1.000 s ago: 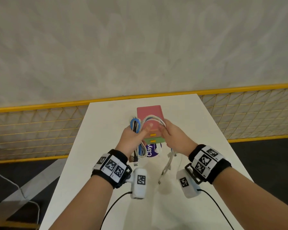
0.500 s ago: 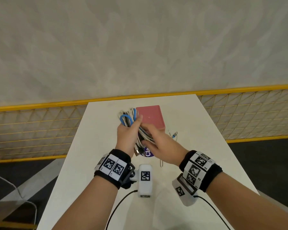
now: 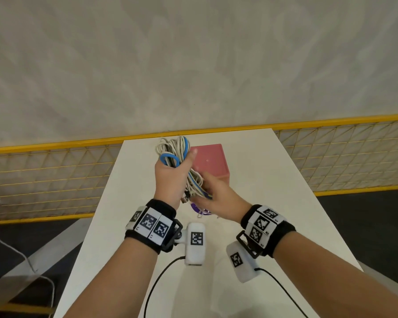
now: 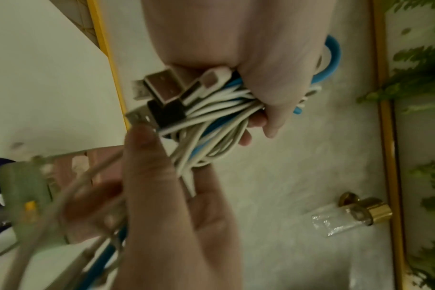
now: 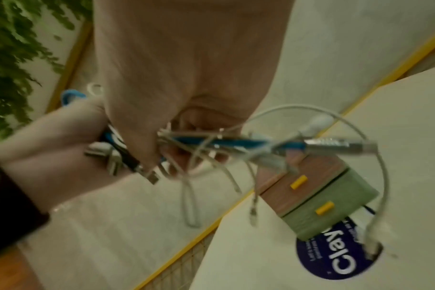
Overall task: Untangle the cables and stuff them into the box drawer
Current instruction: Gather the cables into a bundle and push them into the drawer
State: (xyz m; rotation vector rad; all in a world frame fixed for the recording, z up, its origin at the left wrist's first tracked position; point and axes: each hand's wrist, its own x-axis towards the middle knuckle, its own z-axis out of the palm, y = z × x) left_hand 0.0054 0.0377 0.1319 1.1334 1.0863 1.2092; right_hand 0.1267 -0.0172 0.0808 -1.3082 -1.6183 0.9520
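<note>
My left hand (image 3: 170, 177) grips a bundle of white and blue cables (image 3: 174, 149) in its fist, raised above the white table (image 3: 274, 191). In the left wrist view, several USB plugs (image 4: 162, 86) stick out of the bundle (image 4: 219, 106) below the fist. My right hand (image 3: 216, 196) sits just under the left and pinches the loose lower strands (image 5: 236, 143), whose ends dangle. Behind both hands stands the pink-topped box (image 3: 210, 160). The right wrist view shows its pink drawer (image 5: 298, 176) and green drawer (image 5: 320, 194), each with a yellow handle.
A round purple "Clay" label (image 5: 343, 261) lies on the table beside the box. A yellow-railed mesh fence (image 3: 55, 175) runs behind the table. A thin cord (image 3: 9, 237) trails on the floor at left. A small glass bottle (image 4: 348, 215) shows in the left wrist view.
My left hand has lifted the bundle up and away from the box front. My right hand has moved left beneath it and taken hold of the hanging strands.
</note>
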